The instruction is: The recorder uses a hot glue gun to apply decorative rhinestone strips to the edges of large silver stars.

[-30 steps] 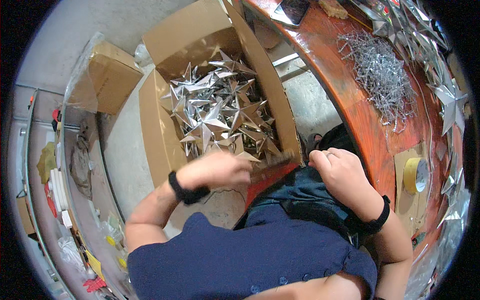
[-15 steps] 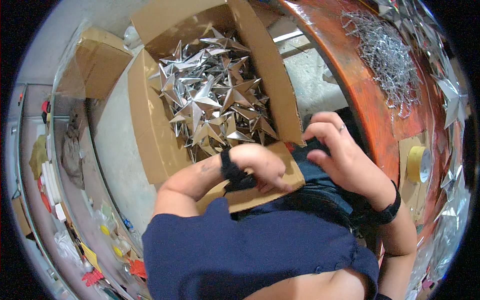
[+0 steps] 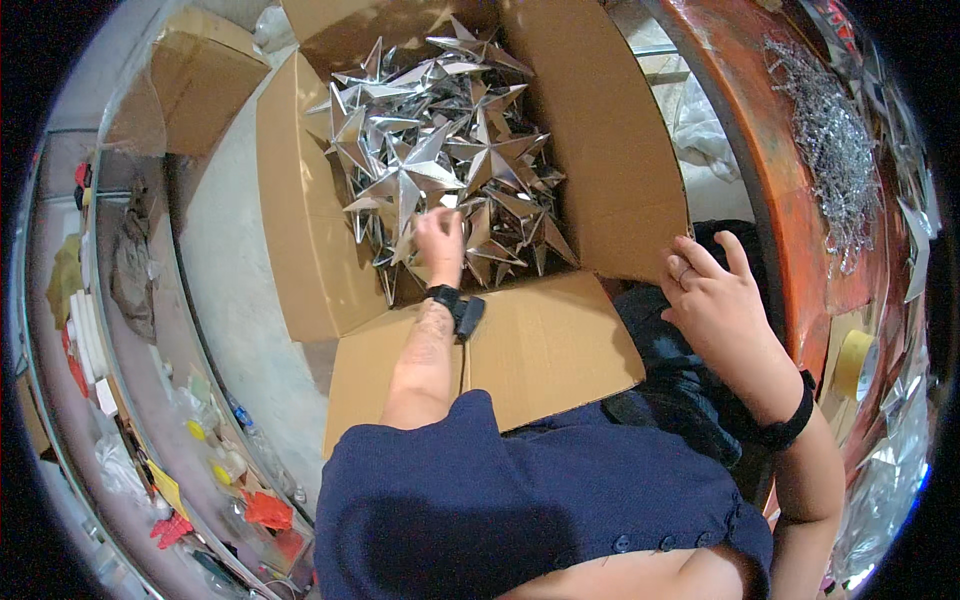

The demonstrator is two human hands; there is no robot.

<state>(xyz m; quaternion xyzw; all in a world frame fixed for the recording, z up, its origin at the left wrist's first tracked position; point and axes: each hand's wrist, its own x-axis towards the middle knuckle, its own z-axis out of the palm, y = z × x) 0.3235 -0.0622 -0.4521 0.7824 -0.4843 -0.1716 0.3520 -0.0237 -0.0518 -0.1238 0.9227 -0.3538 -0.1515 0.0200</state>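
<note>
Many shiny silver stars (image 3: 400,178) lie heaped in an open cardboard box (image 3: 325,255) in front of me. My left hand (image 3: 440,240) reaches over the near flap into the box, its fingers curled down among the stars at the near side of the heap. Whether it grips one of them is hidden and slightly blurred. My right hand (image 3: 712,290) is raised beside the corner of the right flap (image 3: 610,150), its fingers bent and apart, with nothing in it. A ring shows on one finger, and both wrists wear black bands.
An orange-red table (image 3: 745,130) runs along the right, bearing a tangle of silver tinsel (image 3: 835,150), a yellow tape roll (image 3: 853,365) and more silver stars. Another cardboard box (image 3: 205,85) stands at the far left. Bags and a red cloth (image 3: 268,510) lie at lower left.
My left hand has moved from the near flap forward into the box among the stars. My right hand has shifted right, its fingers more spread. The view has shifted slightly.
</note>
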